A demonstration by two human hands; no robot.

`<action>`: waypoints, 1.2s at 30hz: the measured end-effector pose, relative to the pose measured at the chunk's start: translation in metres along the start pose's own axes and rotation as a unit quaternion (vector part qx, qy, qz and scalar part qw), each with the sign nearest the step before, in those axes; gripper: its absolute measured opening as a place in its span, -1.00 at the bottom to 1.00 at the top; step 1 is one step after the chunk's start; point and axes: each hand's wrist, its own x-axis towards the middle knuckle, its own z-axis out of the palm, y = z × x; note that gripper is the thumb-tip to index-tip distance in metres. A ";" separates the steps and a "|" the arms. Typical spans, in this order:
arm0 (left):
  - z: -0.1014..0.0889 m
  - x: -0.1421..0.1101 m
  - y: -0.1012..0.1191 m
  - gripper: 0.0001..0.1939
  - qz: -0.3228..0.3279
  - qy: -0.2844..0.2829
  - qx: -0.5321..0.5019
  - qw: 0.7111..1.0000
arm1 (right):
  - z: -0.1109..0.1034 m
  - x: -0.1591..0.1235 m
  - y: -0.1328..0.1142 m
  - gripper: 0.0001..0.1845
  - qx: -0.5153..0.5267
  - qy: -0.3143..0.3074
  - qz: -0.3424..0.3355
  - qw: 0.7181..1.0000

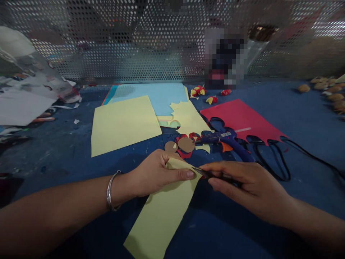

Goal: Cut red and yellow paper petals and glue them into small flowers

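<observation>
My left hand (167,171) pinches a strip of pale yellow paper (164,212), thumb on top and fingers behind. The strip slants down towards me. Dark scissors (203,173) are in my right hand (242,183), their handles mostly hidden by the fingers. The blade tips meet the strip's upper right edge, close to my left thumb. Just beyond the hands lie brown cardboard discs (186,144) over red paper pieces. A blue glue gun (229,138) rests behind my right hand.
A yellow sheet (124,124), blue sheets (140,90), a cut yellow sheet (190,117) and a scalloped red sheet (242,120) lie ahead. Small red-yellow paper pieces (198,90) sit near the perforated metal panel (129,46). A black cord (309,151) runs right.
</observation>
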 end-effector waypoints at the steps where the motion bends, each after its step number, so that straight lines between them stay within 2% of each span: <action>1: 0.000 0.000 0.000 -0.71 0.003 -0.003 0.003 1.000 | 0.000 0.000 0.000 -0.71 -0.002 -0.001 0.000 1.000; 6: 0.000 0.001 0.000 -0.74 0.012 -0.008 0.010 1.000 | -0.001 0.000 0.000 -0.70 -0.004 -0.004 0.002 1.000; 19: 0.002 0.002 -0.001 -0.65 0.021 -0.024 0.015 0.999 | 0.002 -0.002 0.001 -0.70 -0.008 -0.015 0.011 1.000; 28: 0.001 0.003 0.001 -0.67 0.005 -0.035 0.044 0.998 | 0.001 -0.001 -0.001 -0.72 0.012 -0.024 0.004 1.000; 36: -0.001 0.004 -0.004 -0.68 -0.014 -0.050 -0.003 0.999 | 0.002 -0.001 0.000 -0.71 0.023 -0.027 0.013 0.999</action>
